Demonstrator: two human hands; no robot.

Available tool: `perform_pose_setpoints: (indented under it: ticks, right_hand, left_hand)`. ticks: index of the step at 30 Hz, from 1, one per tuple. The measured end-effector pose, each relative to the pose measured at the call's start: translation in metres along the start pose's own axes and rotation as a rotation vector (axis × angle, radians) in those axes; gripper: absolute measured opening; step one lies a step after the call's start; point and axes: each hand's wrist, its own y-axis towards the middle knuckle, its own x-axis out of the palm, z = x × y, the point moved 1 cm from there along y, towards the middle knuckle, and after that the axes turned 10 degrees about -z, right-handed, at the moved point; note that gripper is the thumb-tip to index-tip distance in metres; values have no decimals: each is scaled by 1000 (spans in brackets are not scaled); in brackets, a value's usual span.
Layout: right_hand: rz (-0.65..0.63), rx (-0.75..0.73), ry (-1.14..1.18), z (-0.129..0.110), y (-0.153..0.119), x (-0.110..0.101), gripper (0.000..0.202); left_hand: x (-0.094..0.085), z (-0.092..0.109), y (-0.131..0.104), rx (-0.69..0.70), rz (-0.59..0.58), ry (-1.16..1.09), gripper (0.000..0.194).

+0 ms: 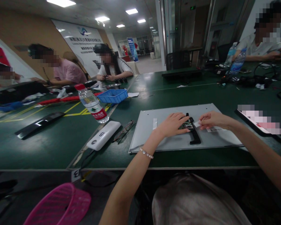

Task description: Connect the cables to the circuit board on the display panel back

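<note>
A flat grey metal panel point(145, 131), like the back of a display, lies on the green table in front of me. On it sits a black bracket point(195, 137) with a small green circuit board point(189, 125) beside it. My left hand point(170, 125) rests over the board, fingers stretched out and thumb apart; part of the board is hidden under it. From the right, my right hand point(212, 120) pinches a small white piece point(197, 124), like a label or tape, close to the bracket. A white strip point(155, 123) is on the panel's left part.
Left of the panel are eyeglasses point(124, 132), a white power bank point(104, 135) with a cable, and a water bottle point(92, 104). Beyond stands a blue tray point(113, 96). A phone point(259, 120) lies right. A pink basket point(61, 206) is below the table edge. Several people sit around.
</note>
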Motion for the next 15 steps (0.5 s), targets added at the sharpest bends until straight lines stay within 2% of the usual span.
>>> perform_pose_setpoints:
  ticks: [6, 15]
  right_hand:
    - [-69, 50, -37, 3, 4, 0, 30]
    - [-115, 19, -103, -2, 1, 14, 38]
  left_hand:
    - [-1, 12, 4, 59, 24, -12, 55]
    - [4, 20, 7, 176, 34, 5, 44]
